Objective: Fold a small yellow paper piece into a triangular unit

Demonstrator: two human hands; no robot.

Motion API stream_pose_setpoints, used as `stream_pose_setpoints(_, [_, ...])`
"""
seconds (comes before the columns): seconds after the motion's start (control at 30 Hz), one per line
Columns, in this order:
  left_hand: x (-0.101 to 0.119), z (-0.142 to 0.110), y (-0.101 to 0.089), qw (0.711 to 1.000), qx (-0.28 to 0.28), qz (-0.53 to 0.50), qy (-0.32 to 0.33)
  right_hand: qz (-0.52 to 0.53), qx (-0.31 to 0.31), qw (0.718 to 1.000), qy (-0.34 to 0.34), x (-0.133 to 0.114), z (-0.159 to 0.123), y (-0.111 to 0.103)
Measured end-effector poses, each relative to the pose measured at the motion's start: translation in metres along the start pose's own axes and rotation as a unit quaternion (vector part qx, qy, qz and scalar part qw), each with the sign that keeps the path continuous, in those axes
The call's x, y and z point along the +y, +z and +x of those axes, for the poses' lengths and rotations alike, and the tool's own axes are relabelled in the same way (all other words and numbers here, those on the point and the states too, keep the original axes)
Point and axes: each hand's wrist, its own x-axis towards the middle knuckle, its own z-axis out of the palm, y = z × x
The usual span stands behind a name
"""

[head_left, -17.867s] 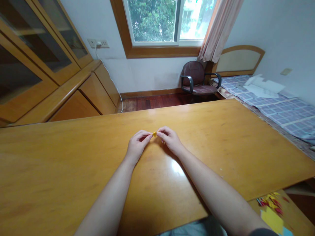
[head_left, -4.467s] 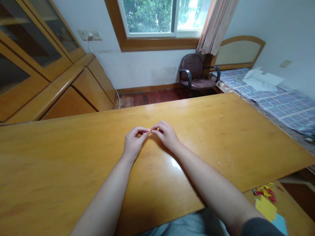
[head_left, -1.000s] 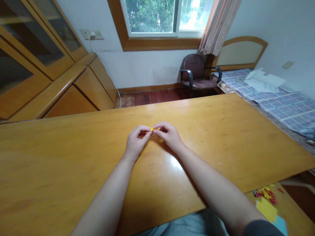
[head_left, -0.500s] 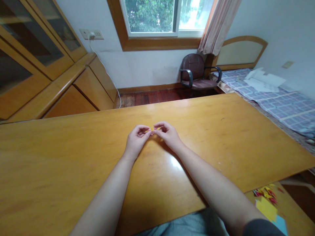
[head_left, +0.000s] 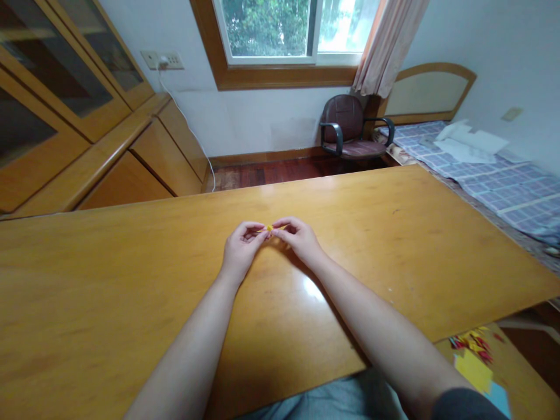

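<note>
A small folded piece of yellow paper [head_left: 271,228] is pinched between the fingertips of both hands, just above the wooden table [head_left: 131,280]. My left hand [head_left: 241,248] has its fingers curled in a pinch on the left end of the paper. My right hand [head_left: 297,239] is closed the same way on the right end. Most of the paper is hidden by the fingers. Both forearms rest across the middle of the table.
A lower wooden surface at the bottom right holds a yellow paper sheet [head_left: 472,370] and several small red and yellow folded paper pieces [head_left: 472,341]. Wooden cabinets [head_left: 87,128] line the left wall. A chair [head_left: 345,131] and a bed [head_left: 490,175] stand beyond the table.
Over the last second the fingertips have shifted a little on the yellow paper, showing slightly less of it. Both hands stay at the same spot on the table.
</note>
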Motion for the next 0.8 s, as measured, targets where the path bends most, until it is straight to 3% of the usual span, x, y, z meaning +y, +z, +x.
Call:
stream_pose_setpoints(0.5, [0.0021, 0.0008, 0.0012, 1.000, 0.003, -0.027, -0.013, 0.027, 0.003, 1.000, -0.002, 0.0056, 0.0028, -0.0004])
stream_pose_setpoints(0.8, [-0.0016, 0.0029, -0.0010, 1.000, 0.000, 0.002, -0.002, -0.039, 0.003, 0.999, -0.016, 0.0081, 0.0021, -0.0014])
